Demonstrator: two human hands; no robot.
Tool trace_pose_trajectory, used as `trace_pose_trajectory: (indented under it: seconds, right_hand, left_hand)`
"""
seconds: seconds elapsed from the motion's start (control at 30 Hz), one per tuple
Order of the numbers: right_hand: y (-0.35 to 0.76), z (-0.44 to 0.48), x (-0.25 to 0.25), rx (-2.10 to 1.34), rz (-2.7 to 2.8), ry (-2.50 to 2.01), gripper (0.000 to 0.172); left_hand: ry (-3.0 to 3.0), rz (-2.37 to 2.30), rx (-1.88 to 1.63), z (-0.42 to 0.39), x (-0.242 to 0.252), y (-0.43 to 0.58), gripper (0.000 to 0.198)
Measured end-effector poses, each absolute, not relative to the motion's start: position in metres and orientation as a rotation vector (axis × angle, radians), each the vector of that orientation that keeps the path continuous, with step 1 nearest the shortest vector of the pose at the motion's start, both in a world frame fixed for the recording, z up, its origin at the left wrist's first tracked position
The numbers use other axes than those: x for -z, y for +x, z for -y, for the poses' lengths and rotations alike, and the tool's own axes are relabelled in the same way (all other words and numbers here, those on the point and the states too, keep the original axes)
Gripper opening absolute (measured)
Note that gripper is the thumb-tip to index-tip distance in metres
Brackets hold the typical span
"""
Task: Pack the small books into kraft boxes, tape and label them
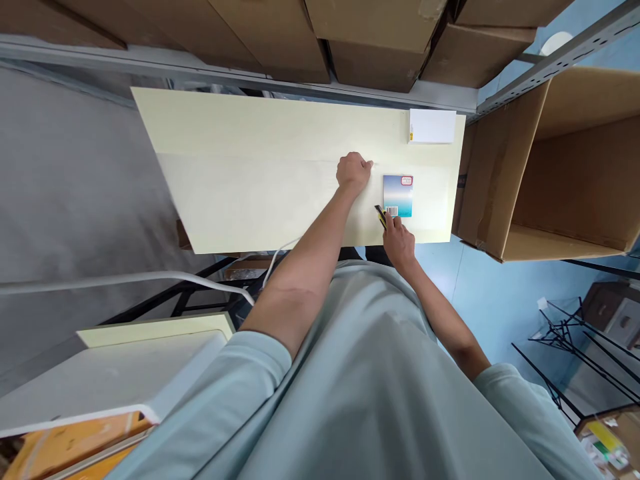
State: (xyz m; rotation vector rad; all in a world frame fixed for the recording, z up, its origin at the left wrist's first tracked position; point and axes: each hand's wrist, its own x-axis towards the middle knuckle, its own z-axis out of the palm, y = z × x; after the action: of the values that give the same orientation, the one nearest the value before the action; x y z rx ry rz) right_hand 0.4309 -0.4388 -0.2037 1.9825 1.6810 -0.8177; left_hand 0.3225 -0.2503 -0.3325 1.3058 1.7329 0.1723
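My left hand (pixel 354 171) is closed in a fist and rests on the cream tabletop (pixel 240 193). Its fingers are curled under, so whatever they may hold is hidden. In my right hand (pixel 399 241), near the table's front edge, is a black and yellow box cutter (pixel 381 217) pointing away to the upper left. Just beyond that hand lies a flat square packet (pixel 398 193), shaded purple to teal, with a barcode and a red-edged label. A small white box (pixel 433 127) sits at the back right corner of the table.
Cardboard boxes (pixel 380 63) line a metal shelf (pixel 280 83) behind the table. A large open carton (pixel 505 173) stands at the right end. On the left, a white cable (pixel 175 275) runs past the table, and a white panel (pixel 115 367) is beside my left arm.
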Motion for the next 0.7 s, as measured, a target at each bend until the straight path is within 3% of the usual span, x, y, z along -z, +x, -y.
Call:
trace_pose_trajectory:
  seconds: [0.3, 0.57, 0.7]
  right_hand:
    - [0.438, 0.489, 0.207, 0.849, -1.726, 1.84, 0.057]
    - [0.444, 0.498, 0.184, 0.944, -1.764, 1.671, 0.058]
    - [0.455, 0.48, 0.161, 0.907, -1.794, 1.784, 0.053]
  left_hand:
    - [1.334, -1.708, -0.299, 0.255, 0.331, 0.325, 0.035]
    - [1.321, -1.731, -0.196, 0.258, 0.296, 0.331, 0.043]
    - [1.327, -1.615, -0.229, 0.25, 0.261, 0.323, 0.032]
